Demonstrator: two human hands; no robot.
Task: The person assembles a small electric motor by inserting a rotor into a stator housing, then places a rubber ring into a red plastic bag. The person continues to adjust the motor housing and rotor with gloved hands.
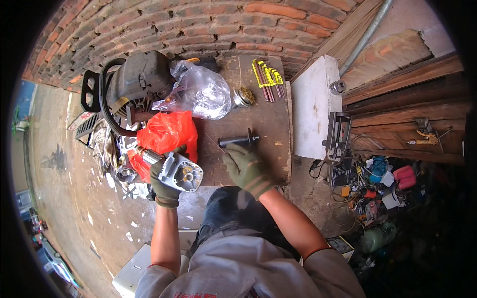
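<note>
My left hand [168, 180], in a green work glove, grips a silver metal gear housing [182, 174] from a power tool. Its open end faces up and shows brass-coloured parts inside, while a chuck-like shaft points to the upper left. My right hand [247, 170], gloved too, is over the table's front part with its fingers drawn together. A thin dark line runs from its fingertips; whether it is a slim tool in the grip cannot be made out. Just beyond these fingers lies a black side handle [237, 139]. A red plastic bag [166, 135] rests behind the housing.
On the wooden table [274, 149] are a chainsaw [141, 79], a clear plastic bag [203, 92], a round tin [244, 97] and a yellow holder of hex keys [269, 78]. A white slab [318, 107] stands at the right. Clutter [372, 191] covers the floor there. Behind rises a brick wall [208, 30].
</note>
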